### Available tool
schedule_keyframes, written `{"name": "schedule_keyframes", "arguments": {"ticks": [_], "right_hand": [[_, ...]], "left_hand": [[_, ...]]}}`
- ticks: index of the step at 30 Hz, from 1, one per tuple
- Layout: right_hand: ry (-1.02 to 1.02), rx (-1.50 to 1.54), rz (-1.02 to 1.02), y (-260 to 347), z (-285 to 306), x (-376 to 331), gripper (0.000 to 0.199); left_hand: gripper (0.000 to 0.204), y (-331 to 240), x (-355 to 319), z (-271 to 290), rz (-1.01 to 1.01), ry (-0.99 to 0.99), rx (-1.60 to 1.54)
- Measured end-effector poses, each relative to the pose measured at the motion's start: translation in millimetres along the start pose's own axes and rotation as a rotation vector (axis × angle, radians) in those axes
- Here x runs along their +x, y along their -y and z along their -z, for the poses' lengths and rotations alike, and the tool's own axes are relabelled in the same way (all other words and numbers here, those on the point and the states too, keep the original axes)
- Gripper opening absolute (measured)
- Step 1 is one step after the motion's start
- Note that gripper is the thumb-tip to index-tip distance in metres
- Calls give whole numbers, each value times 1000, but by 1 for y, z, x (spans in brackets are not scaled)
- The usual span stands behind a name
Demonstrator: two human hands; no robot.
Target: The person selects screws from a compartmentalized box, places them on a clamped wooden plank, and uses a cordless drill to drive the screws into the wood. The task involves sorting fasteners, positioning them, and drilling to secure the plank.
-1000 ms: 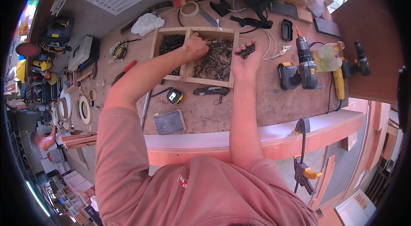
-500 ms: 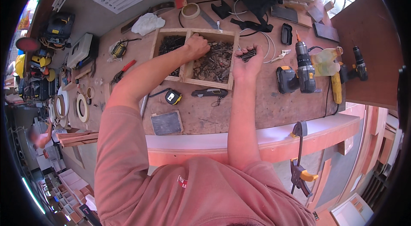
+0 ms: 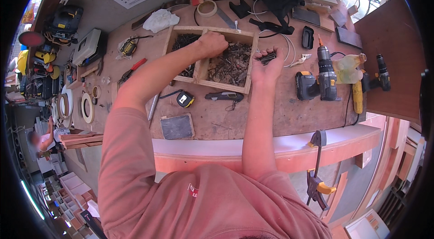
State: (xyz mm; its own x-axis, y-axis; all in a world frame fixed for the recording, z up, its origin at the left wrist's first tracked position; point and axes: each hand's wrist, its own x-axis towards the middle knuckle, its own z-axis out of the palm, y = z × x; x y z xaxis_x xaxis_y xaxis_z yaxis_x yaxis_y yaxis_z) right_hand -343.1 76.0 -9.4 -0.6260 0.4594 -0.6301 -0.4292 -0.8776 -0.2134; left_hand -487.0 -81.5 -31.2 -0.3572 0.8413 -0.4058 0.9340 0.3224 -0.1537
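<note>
Since half a second earlier, our whole view has slid slightly, and our left hand sits a touch further back over the box; little else differs. Beneath everything we have a worn tabletop. On it, ahead of us, stands the shallow wooden box, split by a divider into a narrow left compartment and a wider right one. To its right, well apart, a cordless drill stands upright.

Of our hands, the left is curled into a loose fist above the back of the wide compartment; its fingertips are hidden, so we cannot tell whether it grips anything. Our right hand is palm up just beside the box's right wall, half closed into a cup. Near the box's front wall lie a utility knife and a tape measure.

Smallest are the loose pieces jumbled in the wide compartment, and the dark screws resting in our right palm. We judge the step in hand as sorting through the jumble and gathering screws; another pick would call for a precise left-hand pinch, with our right palm kept level.
</note>
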Motion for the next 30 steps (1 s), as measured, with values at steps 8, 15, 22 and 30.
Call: {"name": "schedule_keyframes", "arguments": {"ticks": [8, 15, 22, 30], "right_hand": [[8, 5, -9, -3, -1, -1, 15], [13, -4, -6, -2, 2, 3, 18], [16, -8, -7, -1, 1, 1, 17], [5, -34, -65, -4, 0, 1, 15]], "left_hand": [[20, -23, 5, -22, 36, 12, 265], [15, -19, 8, -18, 38, 43, 133], [14, -13, 0, -4, 46, -37, -18], [17, -15, -22, 20, 172, -152, -85]]}}
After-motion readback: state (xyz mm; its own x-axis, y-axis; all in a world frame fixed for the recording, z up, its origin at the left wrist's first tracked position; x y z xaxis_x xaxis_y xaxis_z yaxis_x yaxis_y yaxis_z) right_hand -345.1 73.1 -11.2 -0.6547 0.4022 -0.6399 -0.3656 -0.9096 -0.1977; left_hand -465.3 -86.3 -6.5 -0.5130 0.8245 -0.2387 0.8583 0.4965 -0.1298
